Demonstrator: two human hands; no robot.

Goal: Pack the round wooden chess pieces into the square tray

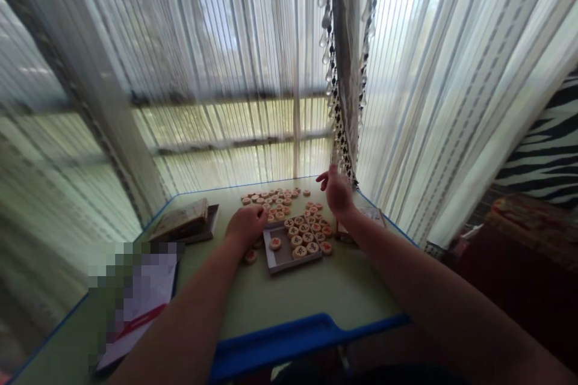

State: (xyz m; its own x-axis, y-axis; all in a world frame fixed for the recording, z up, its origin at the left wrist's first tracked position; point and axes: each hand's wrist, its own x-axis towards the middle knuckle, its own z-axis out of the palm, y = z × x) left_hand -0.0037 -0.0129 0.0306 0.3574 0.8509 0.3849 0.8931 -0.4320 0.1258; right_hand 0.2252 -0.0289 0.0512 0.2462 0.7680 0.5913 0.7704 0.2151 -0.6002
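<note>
A shallow box (pixel 276 265) stands in the middle of the table, with several round wooden Chinese chess pieces (pixel 300 251) in black characters filling its right side. One red-lettered piece (pixel 275 243) lies alone on the box's left. My left hand (pixel 248 224) is closed beside the box's back left corner, fingers curled down; whatever they hold, if anything, is hidden. My right hand (pixel 338 194) is raised over the back right of the table, fingers apart, with no piece visible in it. Loose pieces (pixel 271 197) spread behind the box, and others (pixel 326 247) lie along its right side.
A worn box lid or case (pixel 180 221) rests in a tray at the left. Nearer me lie a notebook (pixel 149 289) and a red pen (pixel 142 320). Another flat box (pixel 372 216) sits beyond my right forearm. Curtains (pixel 253 72) hang around the table, which has a blue rim (pixel 280 340).
</note>
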